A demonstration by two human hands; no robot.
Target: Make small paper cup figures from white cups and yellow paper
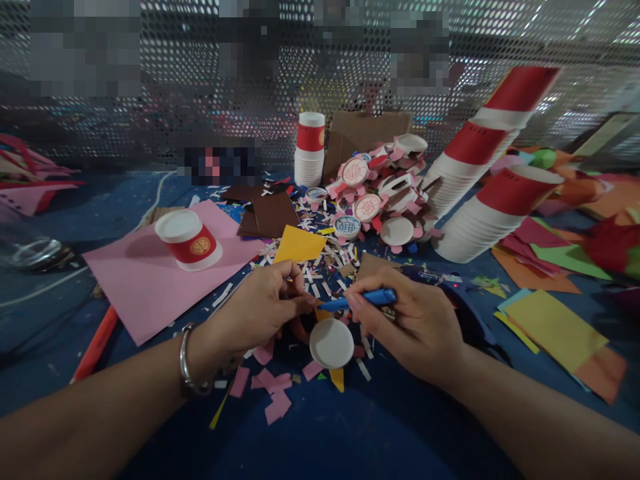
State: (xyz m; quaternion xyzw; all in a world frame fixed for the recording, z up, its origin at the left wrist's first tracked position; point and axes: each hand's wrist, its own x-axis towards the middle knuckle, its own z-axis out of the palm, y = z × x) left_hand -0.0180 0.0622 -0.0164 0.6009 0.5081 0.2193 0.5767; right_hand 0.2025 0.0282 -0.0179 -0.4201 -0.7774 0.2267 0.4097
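My left hand (260, 310) is closed in a pinch on a small piece of paper craft beside a white paper cup base (331, 343) that lies on the blue table. My right hand (415, 323) grips a blue pen-like tool (363, 299), its tip pointing left toward the left fingers. Pink paper scraps (273, 387) and a yellow sliver lie just below the hands. A metal bangle sits on my left wrist.
A pink sheet (140, 280) carries an overturned red-and-white cup (189, 239). A yellow triangle (299, 245), brown card, a pile of finished cup crafts (380, 200) and leaning cup stacks (480, 187) lie behind. Coloured paper sheets (555, 327) are spread right. An orange stick (95, 343) lies left.
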